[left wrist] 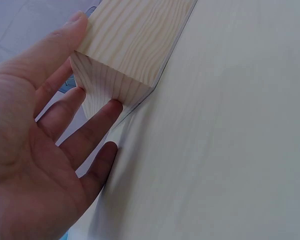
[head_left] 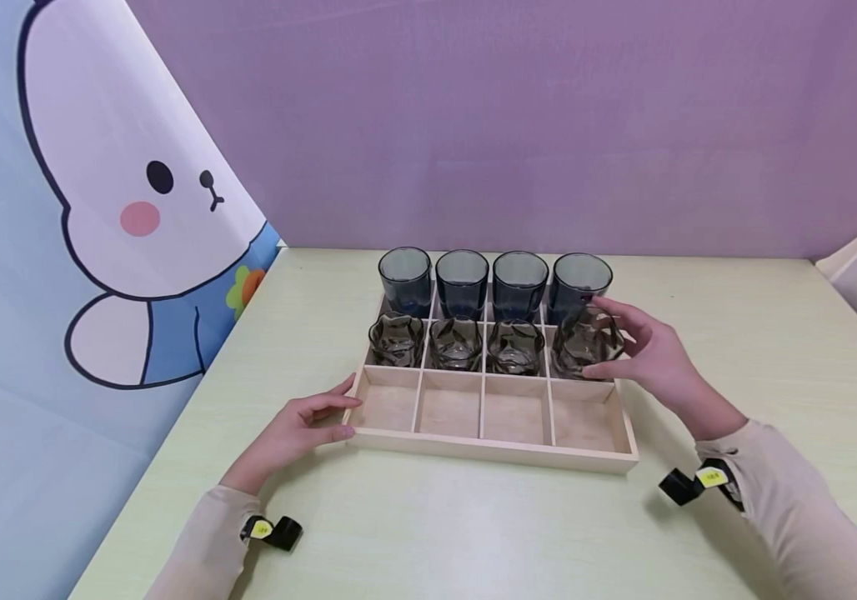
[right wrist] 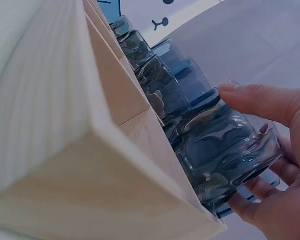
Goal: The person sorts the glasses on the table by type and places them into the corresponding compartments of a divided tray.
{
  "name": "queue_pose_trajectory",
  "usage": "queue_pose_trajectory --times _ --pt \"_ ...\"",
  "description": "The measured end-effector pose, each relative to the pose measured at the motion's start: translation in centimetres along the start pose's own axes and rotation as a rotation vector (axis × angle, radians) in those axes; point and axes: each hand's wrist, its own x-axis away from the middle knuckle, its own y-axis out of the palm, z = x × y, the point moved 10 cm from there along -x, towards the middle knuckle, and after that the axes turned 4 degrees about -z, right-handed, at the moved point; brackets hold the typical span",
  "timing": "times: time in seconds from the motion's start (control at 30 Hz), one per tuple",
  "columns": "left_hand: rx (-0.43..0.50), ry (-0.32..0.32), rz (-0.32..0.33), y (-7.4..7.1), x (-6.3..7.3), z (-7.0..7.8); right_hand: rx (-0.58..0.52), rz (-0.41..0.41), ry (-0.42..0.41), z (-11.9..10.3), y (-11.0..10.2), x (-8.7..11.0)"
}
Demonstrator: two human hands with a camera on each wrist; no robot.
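A pale wooden compartment tray (head_left: 488,450) lies on the table. My right hand (head_left: 657,358) grips a smoky glass with wavy sides (head_left: 588,343) by its rim and side, at the right end of the middle row. In the right wrist view this glass (right wrist: 217,145) is tilted, thumb near its rim and fingers beneath; whether its base touches the compartment floor I cannot tell. At the tray's front left corner, my left hand (head_left: 301,429) rests relaxed fingers on the side wall. The left wrist view shows those fingertips (left wrist: 115,106) against the wood, the thumb at the upper edge.
Several taller blue-grey glasses (head_left: 462,283) stand in the back row. Beside the held glass, wavy smoky glasses (head_left: 456,346) fill the middle row. The front row compartments (head_left: 451,404) show bare wood. A purple backdrop (head_left: 511,125) rises behind the table.
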Motion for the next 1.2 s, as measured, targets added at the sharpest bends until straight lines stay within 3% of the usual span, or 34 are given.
queue_pose_trajectory --times 0.37,0.67,0.93,1.2 --pt "-0.002 -0.014 0.002 0.0 0.0 0.0 0.073 -0.048 0.029 0.5 0.4 -0.2" --pt "-0.021 -0.013 0.001 0.1 -0.1 0.0 0.167 -0.092 0.101 1.7 0.6 -0.4" --pt "-0.024 0.009 -0.002 0.0 -0.2 0.3 0.272 -0.17 0.048 0.8 1.0 -0.8" --pt "-0.023 0.018 -0.003 -0.1 -0.1 0.2 0.253 -0.272 0.014 0.2 1.2 -0.5"
